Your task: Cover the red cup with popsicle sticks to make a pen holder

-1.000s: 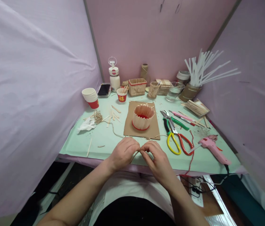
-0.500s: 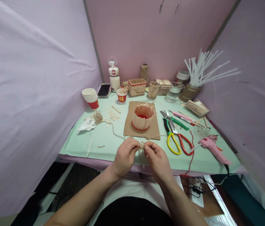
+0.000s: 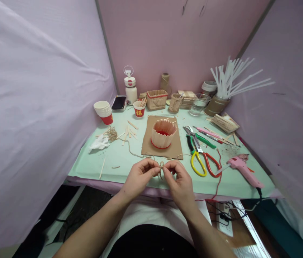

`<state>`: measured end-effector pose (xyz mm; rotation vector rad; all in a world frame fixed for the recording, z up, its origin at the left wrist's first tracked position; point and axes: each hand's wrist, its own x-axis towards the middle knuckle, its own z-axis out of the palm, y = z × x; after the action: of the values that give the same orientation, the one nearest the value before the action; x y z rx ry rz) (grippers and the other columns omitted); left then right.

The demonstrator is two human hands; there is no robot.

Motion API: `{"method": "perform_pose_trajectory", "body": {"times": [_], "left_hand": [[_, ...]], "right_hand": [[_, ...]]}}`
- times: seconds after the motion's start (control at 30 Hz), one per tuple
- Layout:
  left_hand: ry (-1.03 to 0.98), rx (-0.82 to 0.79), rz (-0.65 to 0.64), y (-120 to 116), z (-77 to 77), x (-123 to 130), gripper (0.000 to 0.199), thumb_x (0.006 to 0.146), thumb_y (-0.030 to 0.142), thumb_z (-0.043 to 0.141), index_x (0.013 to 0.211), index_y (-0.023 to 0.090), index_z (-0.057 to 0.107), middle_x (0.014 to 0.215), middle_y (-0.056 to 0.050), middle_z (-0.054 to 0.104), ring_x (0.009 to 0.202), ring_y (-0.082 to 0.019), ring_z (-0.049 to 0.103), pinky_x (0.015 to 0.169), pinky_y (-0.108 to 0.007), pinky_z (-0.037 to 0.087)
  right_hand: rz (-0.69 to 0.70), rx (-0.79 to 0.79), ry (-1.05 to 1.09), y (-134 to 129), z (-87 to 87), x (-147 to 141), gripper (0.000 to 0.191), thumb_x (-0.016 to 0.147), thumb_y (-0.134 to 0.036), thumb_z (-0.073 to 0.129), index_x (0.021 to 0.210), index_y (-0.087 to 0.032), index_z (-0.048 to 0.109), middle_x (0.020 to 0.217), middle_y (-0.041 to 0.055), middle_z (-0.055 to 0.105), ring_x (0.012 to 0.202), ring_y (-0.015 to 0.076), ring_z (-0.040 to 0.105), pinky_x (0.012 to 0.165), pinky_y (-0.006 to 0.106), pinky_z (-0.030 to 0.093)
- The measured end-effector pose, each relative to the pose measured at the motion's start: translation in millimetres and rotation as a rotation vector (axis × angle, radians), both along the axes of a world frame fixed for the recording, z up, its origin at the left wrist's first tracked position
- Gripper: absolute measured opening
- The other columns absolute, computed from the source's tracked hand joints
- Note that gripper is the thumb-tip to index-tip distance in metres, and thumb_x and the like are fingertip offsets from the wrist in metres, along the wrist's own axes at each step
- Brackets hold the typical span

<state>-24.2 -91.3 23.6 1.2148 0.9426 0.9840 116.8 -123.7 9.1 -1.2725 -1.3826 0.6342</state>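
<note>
Between my two hands, just over the table's front edge, is a small looped knot of twine (image 3: 161, 167). My left hand (image 3: 143, 175) pinches it from the left with thumb and forefinger. From the other side my right hand (image 3: 178, 179) pinches it the same way, fingertips close to the left ones. Beyond them a round basket of wooden sticks (image 3: 163, 136) with a red base stands on a brown cardboard sheet (image 3: 147, 143). One twine strand runs left across the table to a tangled ball of twine (image 3: 112, 134).
To the right lie pruning shears (image 3: 190, 138), scissors (image 3: 199, 148) and a pink glue gun (image 3: 244, 170) with its cord. Paper cups (image 3: 104, 111), a bottle (image 3: 131, 89), a stick box (image 3: 156, 100) and a glass of water (image 3: 198, 105) stand farther back.
My hands have turned slightly and the wider twine loops between them have drawn into a smaller knot with a short loop above. The other things have not moved.
</note>
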Motion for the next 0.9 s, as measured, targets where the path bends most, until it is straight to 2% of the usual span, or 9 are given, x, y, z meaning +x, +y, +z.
{"method": "perform_pose_trajectory", "body": {"times": [0.17,0.4,0.47,0.6,0.7,0.9], "left_hand": [[-0.057,-0.033,0.035,0.1,-6.0,2.2,0.016,0.077,0.029,0.067,0.076,0.014,0.062,0.067,0.001,0.058,0.065,-0.010,0.052,0.065,-0.023,0.043],[-0.202,-0.172,0.078,-2.3,-9.9,6.8,0.022,0.070,0.032,0.074,0.076,0.014,0.063,0.068,0.001,0.060,0.063,-0.008,0.053,0.064,-0.022,0.043],[-0.193,-0.159,0.093,-2.7,-10.8,7.6,0.021,0.070,0.032,0.074,0.075,0.014,0.063,0.068,0.000,0.060,0.063,-0.009,0.053,0.065,-0.023,0.044],[-0.135,-0.030,0.180,-3.6,-12.9,8.3,0.015,0.075,0.029,0.070,0.078,0.015,0.063,0.073,0.000,0.063,0.070,-0.010,0.056,0.069,-0.023,0.045],[-0.127,0.020,0.226,-4.4,-15.0,8.5,0.013,0.075,0.027,0.069,0.078,0.016,0.062,0.076,0.000,0.064,0.073,-0.011,0.058,0.073,-0.024,0.046],[-0.214,-0.040,0.260,-6.8,-19.0,11.0,0.014,0.073,0.026,0.071,0.075,0.016,0.062,0.077,-0.001,0.066,0.077,-0.012,0.060,0.076,-0.025,0.046]], "right_hand": [[0.086,-0.080,0.072,2.8,-3.2,4.4,0.012,0.090,-0.030,0.051,0.091,-0.021,0.060,0.089,0.0024,0.062,0.084,0.0156,0.057,0.073,0.029,0.044],[0.116,-0.117,0.068,4.2,-2.1,7.3,0.013,0.089,-0.030,0.053,0.086,-0.020,0.061,0.084,0.0022,0.063,0.080,0.0161,0.058,0.071,0.029,0.043],[0.120,-0.110,0.037,3.2,-0.4,7.0,0.013,0.088,-0.031,0.053,0.085,-0.020,0.061,0.083,0.0022,0.063,0.078,0.0161,0.057,0.070,0.028,0.043],[0.148,-0.087,-0.084,1.1,1.1,4.2,0.010,0.084,-0.030,0.060,0.080,-0.021,0.059,0.081,0.0015,0.062,0.078,0.0165,0.055,0.073,0.030,0.042],[0.186,-0.065,-0.111,0.3,1.2,1.4,0.014,0.086,-0.025,0.057,0.073,-0.021,0.055,0.076,0.0006,0.060,0.076,0.0161,0.054,0.074,0.030,0.042],[0.235,-0.086,-0.113,-0.9,6.3,0.9,0.018,0.088,-0.025,0.052,0.071,-0.021,0.053,0.073,0.0008,0.057,0.074,0.0158,0.054,0.071,0.029,0.042]]}}
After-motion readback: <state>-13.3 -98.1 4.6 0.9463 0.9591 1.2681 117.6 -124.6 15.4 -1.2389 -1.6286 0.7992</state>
